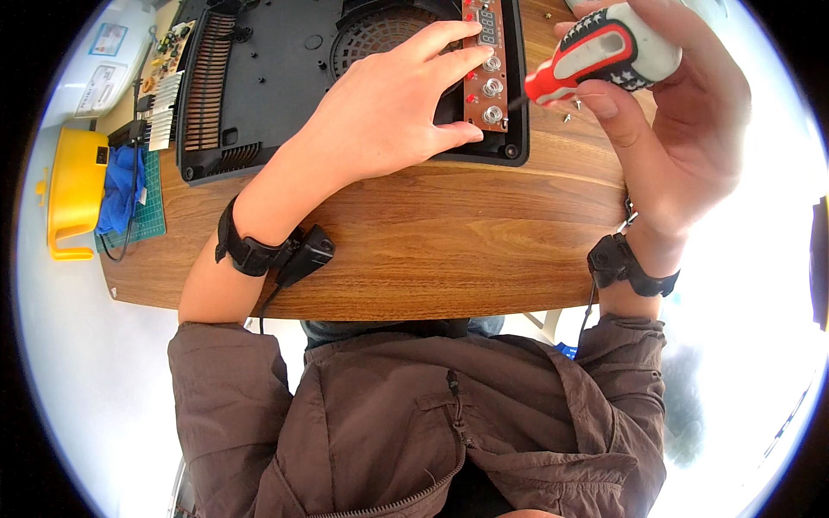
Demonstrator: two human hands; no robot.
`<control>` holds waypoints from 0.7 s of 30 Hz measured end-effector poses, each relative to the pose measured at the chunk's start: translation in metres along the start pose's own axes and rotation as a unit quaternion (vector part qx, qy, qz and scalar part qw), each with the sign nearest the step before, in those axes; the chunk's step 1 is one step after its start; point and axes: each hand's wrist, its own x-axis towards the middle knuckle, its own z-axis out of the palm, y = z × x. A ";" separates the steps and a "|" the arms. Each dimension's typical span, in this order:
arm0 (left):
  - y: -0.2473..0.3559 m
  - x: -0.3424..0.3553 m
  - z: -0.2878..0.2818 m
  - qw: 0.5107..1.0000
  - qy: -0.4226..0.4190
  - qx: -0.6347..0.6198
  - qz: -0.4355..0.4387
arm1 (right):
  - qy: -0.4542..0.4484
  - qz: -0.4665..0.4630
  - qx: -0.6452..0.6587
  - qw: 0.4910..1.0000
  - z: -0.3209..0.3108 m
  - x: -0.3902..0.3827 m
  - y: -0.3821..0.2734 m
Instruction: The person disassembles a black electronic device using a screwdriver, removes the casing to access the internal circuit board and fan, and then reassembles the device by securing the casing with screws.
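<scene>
Fingers spread, my left hand (380, 112) rests its fingertips on a narrow brown circuit board (477, 104). The board carries a small digit display (487, 33), coil springs (492, 87) and small red parts. It lies along the right side of a black plastic housing (276, 86) with a round vent grille. My right hand (691, 142) is closed around the red, white and black handle of a screwdriver (596, 52), held above the table right of the housing. The blurred shaft points down-left towards the board's near end; whether its tip touches anything I cannot tell.
Several small screws (567, 117) lie on the wooden table (449, 233) right of the housing. At the left stand a yellow container (73, 186), a blue cloth (121, 190), a green cutting mat (151, 207) and another circuit board (168, 65). Black strapped devices (306, 257) with cables sit on both wrists.
</scene>
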 end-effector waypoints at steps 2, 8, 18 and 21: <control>0.001 0.000 0.000 1.000 -0.006 -0.003 -0.002 | 0.052 0.018 0.054 0.997 0.004 -0.008 0.010; -0.001 0.000 0.000 1.000 -0.011 0.000 -0.010 | 0.091 0.028 0.123 0.988 -0.003 0.009 0.003; 0.006 0.002 -0.006 1.000 -0.025 0.002 -0.014 | 0.174 0.225 0.059 0.957 0.009 0.028 -0.036; 0.005 0.002 -0.006 1.000 -0.017 0.004 -0.006 | 0.184 0.257 0.041 0.948 0.013 0.032 -0.040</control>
